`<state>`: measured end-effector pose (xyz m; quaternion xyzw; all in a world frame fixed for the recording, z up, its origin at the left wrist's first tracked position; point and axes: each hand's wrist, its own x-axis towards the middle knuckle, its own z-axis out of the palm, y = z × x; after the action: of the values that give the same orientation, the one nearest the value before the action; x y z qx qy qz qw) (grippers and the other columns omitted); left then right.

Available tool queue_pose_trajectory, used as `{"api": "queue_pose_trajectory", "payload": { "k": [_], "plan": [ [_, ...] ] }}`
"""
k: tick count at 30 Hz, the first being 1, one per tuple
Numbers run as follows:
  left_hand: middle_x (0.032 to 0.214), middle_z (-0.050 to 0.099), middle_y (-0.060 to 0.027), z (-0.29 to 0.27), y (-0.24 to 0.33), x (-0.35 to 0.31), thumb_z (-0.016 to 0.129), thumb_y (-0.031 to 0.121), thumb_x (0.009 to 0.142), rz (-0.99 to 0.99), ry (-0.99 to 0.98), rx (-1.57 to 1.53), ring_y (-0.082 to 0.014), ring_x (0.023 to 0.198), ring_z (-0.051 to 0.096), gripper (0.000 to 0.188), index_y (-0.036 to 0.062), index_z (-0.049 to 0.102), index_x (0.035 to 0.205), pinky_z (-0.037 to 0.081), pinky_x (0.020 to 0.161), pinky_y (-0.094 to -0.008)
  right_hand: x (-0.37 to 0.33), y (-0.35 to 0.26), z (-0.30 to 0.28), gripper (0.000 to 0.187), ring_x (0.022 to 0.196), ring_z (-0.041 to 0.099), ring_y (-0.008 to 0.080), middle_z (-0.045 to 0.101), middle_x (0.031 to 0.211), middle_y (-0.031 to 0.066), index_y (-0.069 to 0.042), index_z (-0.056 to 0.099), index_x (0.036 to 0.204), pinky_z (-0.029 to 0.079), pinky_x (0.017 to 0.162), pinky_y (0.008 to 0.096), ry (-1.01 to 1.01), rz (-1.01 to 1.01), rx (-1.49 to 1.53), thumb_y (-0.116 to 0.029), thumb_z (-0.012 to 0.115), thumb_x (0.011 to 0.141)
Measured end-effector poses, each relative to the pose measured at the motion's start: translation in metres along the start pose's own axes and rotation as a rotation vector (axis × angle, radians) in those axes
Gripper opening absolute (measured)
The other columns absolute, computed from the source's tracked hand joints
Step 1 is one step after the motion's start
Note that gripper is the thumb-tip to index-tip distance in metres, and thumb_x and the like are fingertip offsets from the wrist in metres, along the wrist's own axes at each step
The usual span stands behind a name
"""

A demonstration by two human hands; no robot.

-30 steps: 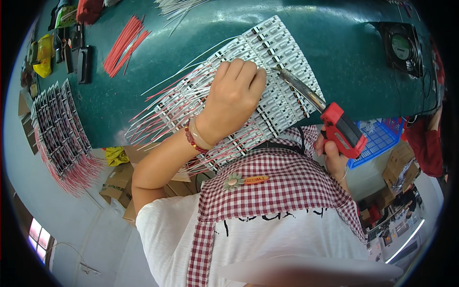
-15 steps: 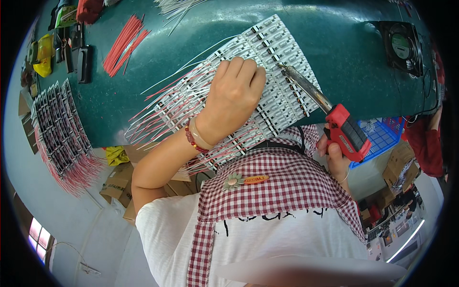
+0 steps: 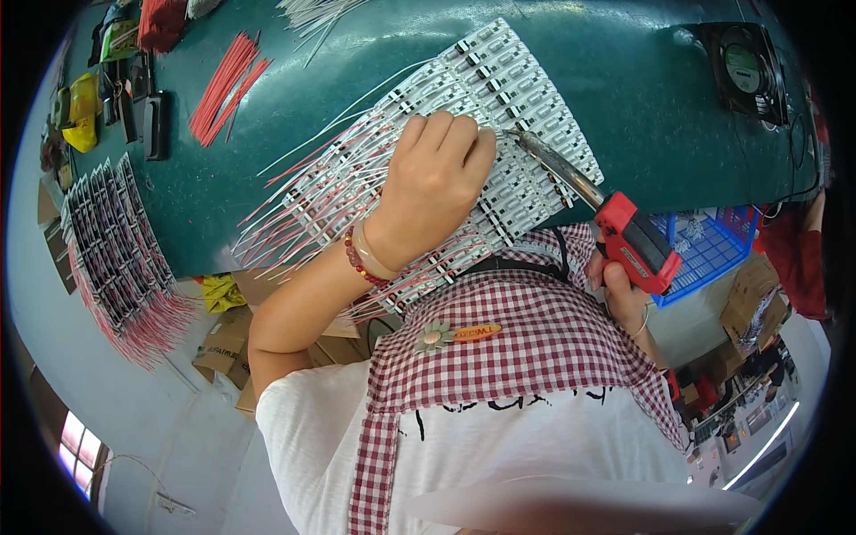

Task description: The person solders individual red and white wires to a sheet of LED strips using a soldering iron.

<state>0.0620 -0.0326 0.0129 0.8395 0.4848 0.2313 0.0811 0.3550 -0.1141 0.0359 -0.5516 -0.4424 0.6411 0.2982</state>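
A panel of small white circuit boards [image 3: 535, 107] lies tilted across the table's near edge, with many red and white wires [image 3: 308, 192] trailing from its left part. My left hand [image 3: 437, 174] is closed over the middle of the panel. Its fingertips are hidden beneath the knuckles, so what they pinch cannot be made out. My right hand [image 3: 620, 285], partly hidden, is wrapped round the red and black handle of a soldering iron [image 3: 637, 245]. The iron's dark tip points up and left, close beside my left fingers, just over the boards.
Loose red wires [image 3: 223, 89] and white wires [image 3: 321, 18] lie at the far left of the green table [image 3: 642, 107]. A black fan [image 3: 744, 71] stands at the right. More wired boards [image 3: 116, 241] hang over the left edge. A blue basket [image 3: 704, 259] sits below at the right.
The soldering iron has shifted a little left and down, its tip nearer my left fingers. My left hand stays closed in nearly the same spot.
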Motion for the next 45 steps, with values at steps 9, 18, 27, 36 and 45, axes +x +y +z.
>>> {"api": "queue_pose_trajectory", "payload": {
  "k": [9, 18, 27, 36, 45],
  "plan": [
    [0.081, 0.05, -0.0078, 0.0, 0.002, 0.0, 0.059, 0.008, 0.071, -0.01, -0.015, -0.003, -0.022, 0.077, 0.05, 0.022, -0.0005, 0.062, 0.091, 0.039, 0.069, -0.0336, -0.004, 0.019, -0.015, 0.04, 0.067, 0.055, 0.0132, 0.061, 0.079, 0.006, 0.002, 0.058, 0.114, 0.044, 0.06, 0.0268, -0.039, -0.054, -0.237, -0.031, 0.065, 0.092],
    [0.081, 0.049, -0.0079, -0.001, 0.002, 0.0, 0.059, 0.008, 0.07, -0.029, -0.019, 0.018, -0.0221, 0.078, 0.05, 0.019, 0.0007, 0.061, 0.087, 0.039, 0.068, -0.0337, -0.002, -0.004, -0.001, 0.046, 0.062, 0.054, 0.0125, 0.059, 0.074, 0.0053, 0.002, 0.056, 0.116, 0.044, 0.06, 0.0271, 0.003, -0.04, -0.013, -0.036, 0.066, 0.092],
    [0.08, 0.049, -0.0071, -0.001, 0.003, -0.001, 0.059, 0.009, 0.071, 0.011, 0.019, 0.044, -0.0217, 0.077, 0.05, 0.021, 0.0007, 0.061, 0.09, 0.038, 0.067, -0.0334, -0.007, -0.005, 0.003, 0.044, 0.062, 0.053, 0.011, 0.058, 0.073, 0.004, 0.002, 0.058, 0.111, 0.043, 0.056, 0.0252, 0.031, -0.074, 0.061, -0.037, 0.065, 0.092],
    [0.08, 0.049, -0.0075, 0.001, 0.002, -0.002, 0.059, 0.008, 0.071, -0.014, -0.005, 0.017, -0.0221, 0.077, 0.05, 0.022, 0.0004, 0.062, 0.091, 0.04, 0.067, -0.0341, -0.003, 0.009, 0.0, 0.061, 0.062, 0.049, 0.0111, 0.056, 0.073, 0.0058, 0.002, 0.048, 0.128, 0.04, 0.057, 0.0255, -0.025, -0.022, -0.079, -0.044, 0.063, 0.092],
    [0.08, 0.049, -0.0074, 0.001, 0.003, 0.0, 0.059, 0.008, 0.07, -0.016, -0.005, 0.031, -0.0218, 0.077, 0.05, 0.02, 0.0005, 0.062, 0.088, 0.04, 0.067, -0.033, -0.005, 0.01, 0.0, 0.023, 0.074, 0.059, 0.0123, 0.063, 0.082, 0.0057, 0.001, 0.064, 0.098, 0.048, 0.066, 0.0285, 0.02, -0.074, -0.064, -0.021, 0.064, 0.092]
  ]
}}
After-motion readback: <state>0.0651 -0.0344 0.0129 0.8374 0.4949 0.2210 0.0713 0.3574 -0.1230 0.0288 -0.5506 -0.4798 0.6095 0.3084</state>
